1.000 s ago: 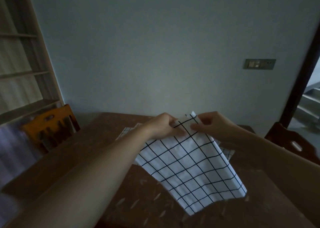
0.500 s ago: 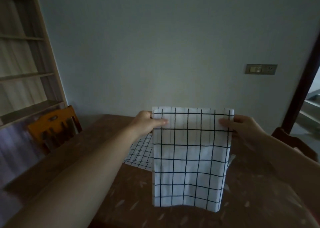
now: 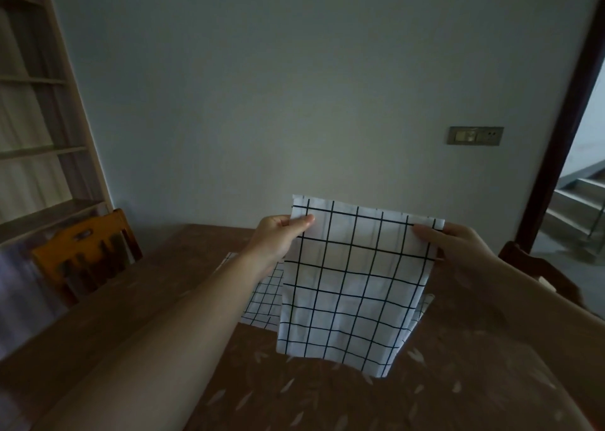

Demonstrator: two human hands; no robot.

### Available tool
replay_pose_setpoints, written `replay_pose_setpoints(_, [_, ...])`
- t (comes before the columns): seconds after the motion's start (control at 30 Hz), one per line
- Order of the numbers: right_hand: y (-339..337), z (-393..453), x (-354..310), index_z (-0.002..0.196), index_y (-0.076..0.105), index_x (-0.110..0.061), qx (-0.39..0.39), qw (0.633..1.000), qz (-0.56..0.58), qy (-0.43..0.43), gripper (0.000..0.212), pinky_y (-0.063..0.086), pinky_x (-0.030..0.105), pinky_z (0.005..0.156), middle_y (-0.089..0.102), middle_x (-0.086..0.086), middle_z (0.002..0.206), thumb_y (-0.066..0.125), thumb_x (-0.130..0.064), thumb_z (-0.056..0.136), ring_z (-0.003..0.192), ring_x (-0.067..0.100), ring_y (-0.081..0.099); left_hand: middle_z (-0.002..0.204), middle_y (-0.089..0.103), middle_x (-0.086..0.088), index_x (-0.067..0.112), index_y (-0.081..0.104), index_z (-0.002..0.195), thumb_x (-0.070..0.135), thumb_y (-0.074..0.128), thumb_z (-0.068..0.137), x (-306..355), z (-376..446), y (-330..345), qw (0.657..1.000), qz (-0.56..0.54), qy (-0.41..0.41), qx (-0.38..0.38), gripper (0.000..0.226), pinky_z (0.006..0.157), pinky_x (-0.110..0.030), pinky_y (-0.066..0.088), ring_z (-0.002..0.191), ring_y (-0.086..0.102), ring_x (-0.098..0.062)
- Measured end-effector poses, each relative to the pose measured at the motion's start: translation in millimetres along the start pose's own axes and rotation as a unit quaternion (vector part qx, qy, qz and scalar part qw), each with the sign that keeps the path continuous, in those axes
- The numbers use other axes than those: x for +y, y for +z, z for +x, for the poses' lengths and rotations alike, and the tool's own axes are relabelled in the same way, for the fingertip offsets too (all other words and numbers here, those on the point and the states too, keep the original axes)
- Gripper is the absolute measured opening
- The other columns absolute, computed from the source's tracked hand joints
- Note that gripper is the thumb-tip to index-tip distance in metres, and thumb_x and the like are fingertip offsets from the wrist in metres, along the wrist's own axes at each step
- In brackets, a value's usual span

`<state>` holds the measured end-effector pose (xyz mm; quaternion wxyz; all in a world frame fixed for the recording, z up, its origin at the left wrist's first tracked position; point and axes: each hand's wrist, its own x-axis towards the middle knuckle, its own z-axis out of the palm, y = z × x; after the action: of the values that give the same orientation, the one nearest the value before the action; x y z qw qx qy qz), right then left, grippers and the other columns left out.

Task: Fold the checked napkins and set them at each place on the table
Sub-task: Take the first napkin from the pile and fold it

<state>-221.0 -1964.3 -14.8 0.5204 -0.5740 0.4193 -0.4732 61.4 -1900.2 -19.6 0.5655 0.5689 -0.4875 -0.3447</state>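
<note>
A checked napkin [image 3: 353,286], apparently doubled over once, hangs upright above the brown table [image 3: 137,326], its fold unfinished and no place visibly set. More checked cloth [image 3: 263,296] lies flat on the table behind it. The left hand [image 3: 278,237] and right hand [image 3: 458,244], arms outstretched, pinch its upper corners between thumb and fingers.

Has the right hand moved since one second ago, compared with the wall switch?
Yes. The right hand went to the right, away from the left hand, and now pinches the napkin corner almost below the wall switch.
</note>
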Motion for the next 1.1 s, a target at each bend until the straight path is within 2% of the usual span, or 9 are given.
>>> replay_pose_setpoints(0.2, [0.8, -5.6, -5.3, 0.100, 0.069, -0.001, 0.012, 1.000, 0.019, 0.005, 0.021, 0.061, 0.044, 0.070, 0.072, 0.021, 0.097, 0.068, -0.017, 0.087, 0.086, 0.034, 0.071, 0.132, 0.060, 0.002, 0.010, 0.061, 0.126, 0.043, 0.062, 0.090, 4.6, -4.2, 3.0, 1.000, -0.005, 0.015, 0.002, 0.048, 0.097, -0.028, 0.032, 0.128, 0.049, -0.015])
replay_pose_setpoints(0.33, [2.6, -8.4, -9.6, 0.102, 0.069, 0.001, 0.026, 0.999, 0.029, 0.014, 0.031, 0.056, 0.056, 0.081, 0.072, 0.024, 0.100, 0.072, -0.024, 0.084, 0.092, 0.039, 0.071, 0.108, 0.067, 0.002, 0.014, 0.070, 0.110, 0.061, 0.065, 0.073, 5.1, -13.2, -2.5, 0.999, 0.023, 0.004, -0.044, 0.059, 0.096, -0.030, 0.036, 0.107, 0.056, -0.010])
replay_pose_setpoints(0.4, [3.7, -9.1, -12.7, 0.102, 0.069, 0.000, 0.029, 0.998, 0.043, 0.020, 0.033, 0.058, 0.055, 0.076, 0.073, 0.022, 0.094, 0.073, -0.026, 0.083, 0.086, 0.037, 0.072, 0.103, 0.074, 0.000, 0.014, 0.074, 0.099, 0.056, 0.072, 0.067, -2.6, -16.3, -4.5, 0.995, 0.058, -0.007, -0.086, 0.053, 0.095, -0.032, 0.045, 0.104, 0.066, -0.013])
replay_pose_setpoints(0.5, [3.8, -9.2, -17.8, 0.095, 0.068, 0.000, 0.030, 0.998, 0.054, 0.003, 0.026, 0.059, 0.038, 0.059, 0.074, 0.017, 0.084, 0.070, -0.023, 0.086, 0.071, 0.027, 0.074, 0.103, 0.075, -0.008, 0.005, 0.073, 0.101, 0.036, 0.079, 0.076, -15.2, -17.4, -5.6, 0.995, 0.059, -0.011, -0.084, 0.041, 0.093, -0.036, 0.054, 0.103, 0.070, -0.023])
replay_pose_setpoints(0.57, [1.3, -10.3, -19.5, 0.091, 0.068, 0.001, -0.001, 1.000, 0.021, -0.010, 0.020, 0.057, 0.028, 0.051, 0.073, 0.013, 0.077, 0.067, -0.018, 0.088, 0.062, 0.020, 0.072, 0.100, 0.075, -0.009, 0.006, 0.073, 0.096, 0.038, 0.078, 0.077, -15.3, -18.4, -6.4, 0.997, 0.047, -0.021, -0.060, 0.037, 0.099, -0.046, 0.050, 0.103, 0.069, -0.026])
replay_pose_setpoints(0.67, [-2.2, -15.0, -19.8, 0.077, 0.067, -0.001, -0.040, 0.996, -0.085, -0.004, 0.018, 0.049, 0.017, 0.042, 0.066, 0.004, 0.054, 0.065, -0.015, 0.087, 0.043, 0.007, 0.062, 0.094, 0.075, -0.002, 0.013, 0.072, 0.087, 0.033, 0.073, 0.084, -10.2, -20.5, -9.3, 0.999, 0.020, -0.034, -0.029, 0.020, 0.101, -0.042, 0.043, 0.101, 0.065, -0.016])
replay_pose_setpoints(0.83, [-5.7, -15.1, -22.9, 0.096, 0.069, 0.001, -0.025, 0.999, 0.014, 0.038, 0.034, 0.061, 0.040, 0.065, 0.072, 0.018, 0.085, 0.063, -0.032, 0.090, 0.075, 0.029, 0.071, 0.085, 0.073, 0.000, 0.016, 0.072, 0.077, 0.032, 0.070, 0.087, 0.5, -25.5, -10.8, 0.999, -0.027, -0.028, 0.013, 0.019, 0.093, -0.039, 0.043, 0.095, 0.064, -0.019])
replay_pose_setpoints(1.0, [1.2, -16.6, -23.6, 0.103, 0.067, -0.003, 0.001, 0.998, 0.058, 0.029, 0.035, 0.059, 0.035, 0.057, 0.071, 0.014, 0.085, 0.060, -0.035, 0.093, 0.066, 0.024, 0.071, 0.085, 0.074, -0.003, 0.021, 0.072, 0.075, 0.035, 0.071, 0.086, 3.8, -28.5, -11.2, 0.999, -0.027, -0.022, 0.018, 0.018, 0.092, -0.044, 0.051, 0.095, 0.068, -0.028])
replay_pose_setpoints(1.1, [2.3, -22.2, -18.4, 0.103, 0.065, -0.007, -0.080, 0.995, -0.013, 0.050, 0.041, 0.052, 0.030, 0.059, 0.062, 0.009, 0.073, 0.064, -0.043, 0.084, 0.062, 0.022, 0.061, 0.090, 0.074, 0.001, 0.021, 0.072, 0.084, 0.035, 0.065, 0.091, 6.6, -32.6, -6.9, 0.999, -0.008, -0.003, 0.039, 0.017, 0.076, -0.029, 0.050, 0.092, 0.068, -0.018])
